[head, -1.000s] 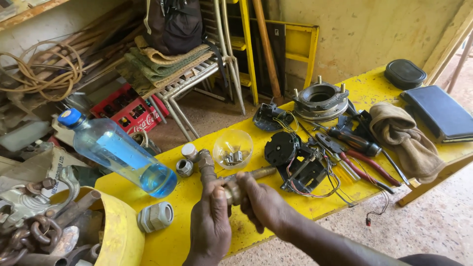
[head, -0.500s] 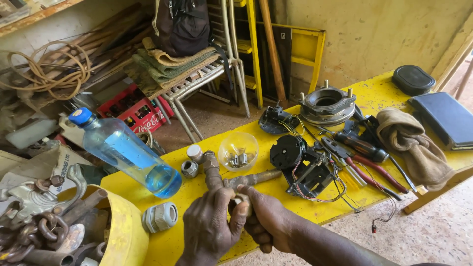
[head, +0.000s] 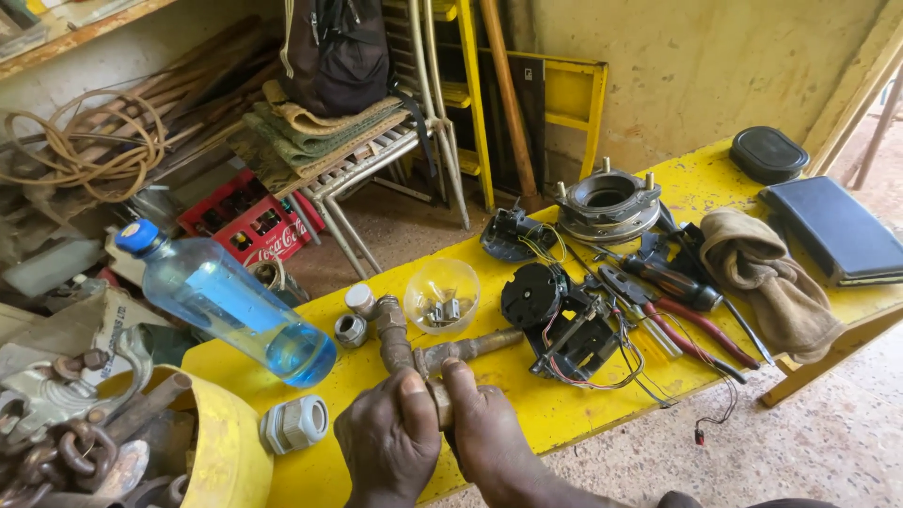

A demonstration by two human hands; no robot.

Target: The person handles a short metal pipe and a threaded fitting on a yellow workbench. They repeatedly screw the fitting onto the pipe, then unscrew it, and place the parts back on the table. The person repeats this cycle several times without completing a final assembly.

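Yellow painted worktop (head: pixel 527 414), scuffed, crowded with parts. Landmark: the clear plastic bowl (head: pixel 441 296) holding small metal bits.

Brass pipe fitting (head: pixel 414 353), dull and corroded, T-shaped: one arm runs from just below the bowl out toward the black motor housing (head: pixel 531 293) on the bowl's right, another rises to a capped end at the bowl's left. Its lowest stub points toward the person, below the bowl, and sits in both hands.

Left hand (head: pixel 388 442): grip clenched around the stub, thumb pressed on top. Right hand (head: pixel 480 433): grip also closed on the same stub from the other side, thumb alongside. The fitting's main body lies just beyond the fingers, toward the bowl.

Left of the bowl: a small steel nut (head: pixel 350 330), then a clear bottle (head: pixel 221 301) of blue liquid, lying tilted. Grey ribbed cable gland (head: pixel 294 424) lower left.
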